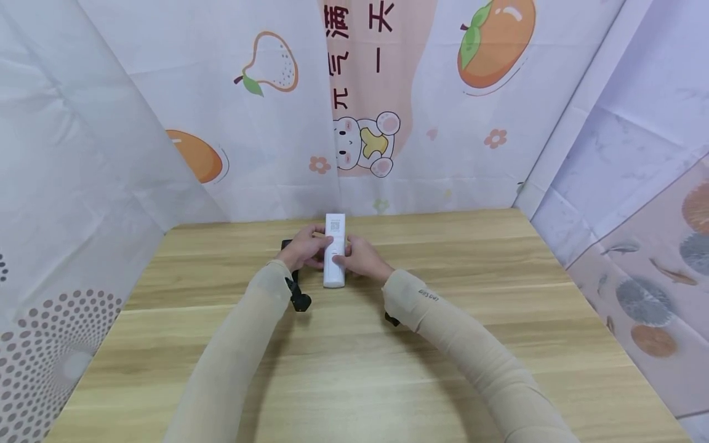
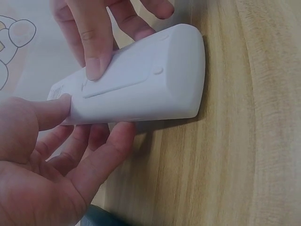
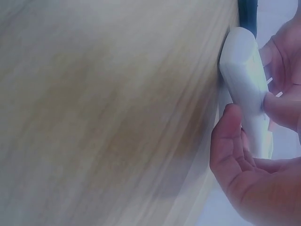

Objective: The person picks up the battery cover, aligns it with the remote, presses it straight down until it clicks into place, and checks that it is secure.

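Observation:
A white remote control (image 1: 334,274) lies back side up between both hands near the far side of the table, its long side pointing away from me. A label with a square code shows at its far end, and the left wrist view shows a battery cover (image 2: 129,68) on its back. My left hand (image 1: 304,247) holds the remote from the left, thumb on top and fingers along its side. From the other side my right hand (image 1: 365,258) grips it, its thumb (image 2: 95,66) pressing on the cover. In the right wrist view, fingers curl beside the remote (image 3: 241,70).
The wood-grain table (image 1: 354,369) runs up to a fruit-printed curtain (image 1: 221,111) at the back. Marbled and patterned panels (image 1: 653,184) stand on the right. A black wrist camera mount (image 1: 299,301) hangs by my left wrist.

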Demonstrator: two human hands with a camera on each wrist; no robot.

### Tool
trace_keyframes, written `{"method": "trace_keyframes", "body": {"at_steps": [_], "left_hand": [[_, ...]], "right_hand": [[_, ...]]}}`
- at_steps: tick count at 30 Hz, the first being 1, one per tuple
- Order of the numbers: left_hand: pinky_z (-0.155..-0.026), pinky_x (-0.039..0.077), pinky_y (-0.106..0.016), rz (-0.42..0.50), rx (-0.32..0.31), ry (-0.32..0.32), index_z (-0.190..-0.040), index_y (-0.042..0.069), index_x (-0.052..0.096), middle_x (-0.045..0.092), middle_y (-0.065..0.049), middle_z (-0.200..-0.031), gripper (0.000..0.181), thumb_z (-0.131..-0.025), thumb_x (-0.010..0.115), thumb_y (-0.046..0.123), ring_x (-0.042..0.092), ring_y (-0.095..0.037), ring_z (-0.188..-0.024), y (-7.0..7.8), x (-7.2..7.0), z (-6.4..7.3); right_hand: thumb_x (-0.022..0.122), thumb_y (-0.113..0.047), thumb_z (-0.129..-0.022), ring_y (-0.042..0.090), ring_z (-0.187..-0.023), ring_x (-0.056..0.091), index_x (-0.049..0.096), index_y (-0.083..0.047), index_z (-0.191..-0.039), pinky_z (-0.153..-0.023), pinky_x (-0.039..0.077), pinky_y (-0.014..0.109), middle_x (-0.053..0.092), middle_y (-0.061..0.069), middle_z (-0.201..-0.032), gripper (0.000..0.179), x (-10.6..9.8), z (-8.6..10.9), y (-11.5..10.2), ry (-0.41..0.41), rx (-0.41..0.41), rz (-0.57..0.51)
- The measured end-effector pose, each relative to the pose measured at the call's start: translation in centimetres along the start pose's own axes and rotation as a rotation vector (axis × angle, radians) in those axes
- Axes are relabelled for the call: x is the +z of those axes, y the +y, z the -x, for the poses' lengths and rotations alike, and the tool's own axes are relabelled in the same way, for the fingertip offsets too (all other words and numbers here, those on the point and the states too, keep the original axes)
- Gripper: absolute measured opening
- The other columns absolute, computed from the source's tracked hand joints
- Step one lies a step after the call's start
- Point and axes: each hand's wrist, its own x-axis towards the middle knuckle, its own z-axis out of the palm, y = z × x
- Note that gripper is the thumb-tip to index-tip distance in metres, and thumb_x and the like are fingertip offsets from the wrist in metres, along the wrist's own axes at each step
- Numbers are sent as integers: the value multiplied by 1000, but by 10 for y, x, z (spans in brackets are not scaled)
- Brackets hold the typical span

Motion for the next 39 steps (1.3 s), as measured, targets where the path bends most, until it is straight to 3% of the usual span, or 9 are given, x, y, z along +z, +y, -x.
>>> {"method": "trace_keyframes", "body": {"at_steps": [5,13,27,39], "left_hand": [[-69,59,-37,-9,-1,5,-145,11,41,58,-18,-125,42,-107,55,22,61,-28,-97,-1,1,2],[-71,59,-38,-10,-5,0,-146,10,40,58,-19,-127,44,-107,56,22,62,-29,-99,-1,1,2],[-71,59,-38,-17,-3,2,-145,11,41,58,-19,-127,42,-107,54,23,62,-30,-102,-4,1,0],[-75,60,-38,-31,-16,10,-152,11,41,59,-18,-128,49,-107,55,23,60,-28,-102,-5,2,-1]], "right_hand": [[69,-17,-99,24,-71,67,53,3,-129,-60,59,34,67,11,-95,39,2,1,0,-19,16,-9],[67,-15,-100,25,-73,66,55,-1,-137,-59,58,35,70,12,-98,41,3,0,2,-29,-1,-33],[67,-17,-100,22,-71,64,52,-3,-143,-59,58,34,67,9,-91,48,4,-1,5,-28,7,-67],[69,-17,-100,17,-69,60,57,-1,-134,-57,55,27,62,7,-87,40,4,-3,8,-12,29,-67]]}}
